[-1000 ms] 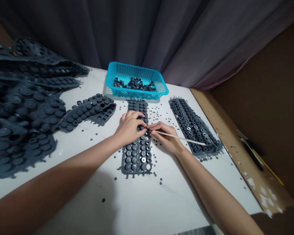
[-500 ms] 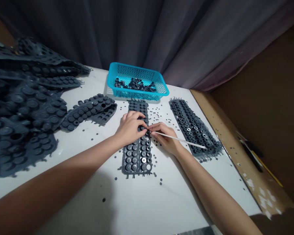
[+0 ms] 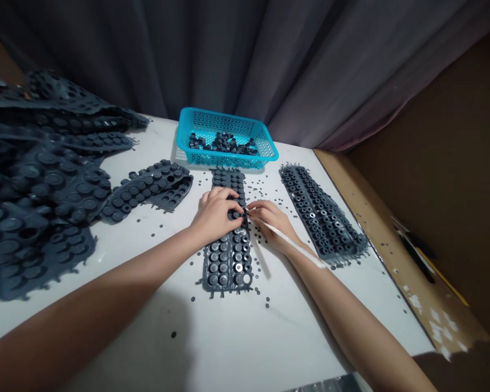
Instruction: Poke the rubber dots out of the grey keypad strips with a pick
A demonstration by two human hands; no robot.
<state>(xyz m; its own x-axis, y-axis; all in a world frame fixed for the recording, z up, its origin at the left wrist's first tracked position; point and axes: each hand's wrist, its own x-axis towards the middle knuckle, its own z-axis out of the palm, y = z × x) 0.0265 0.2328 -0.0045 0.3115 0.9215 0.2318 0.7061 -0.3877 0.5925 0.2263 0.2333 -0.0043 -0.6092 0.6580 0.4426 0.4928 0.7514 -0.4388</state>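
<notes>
A long dark rubber strip (image 3: 227, 261) studded with small round grommets lies on the white table in front of me. My left hand (image 3: 214, 213) rests on its middle with fingers curled, pinching a grommet on the strip. My right hand (image 3: 271, 223) is beside it, closed on a thin white stick (image 3: 298, 247) whose tip meets the strip next to my left fingertips. The stick's tail runs back along my right wrist.
A blue basket (image 3: 265, 146) of loose black grommets stands behind the strip. Another studded strip (image 3: 320, 215) lies to the right, a shorter one (image 3: 153, 188) to the left, and a heap of rubber sheets (image 3: 32, 179) at far left. Tiny black discs dot the table (image 3: 228, 337).
The white stick has swung from pointing out to the right to lying back along my right wrist. My left hand has stayed on the strip.
</notes>
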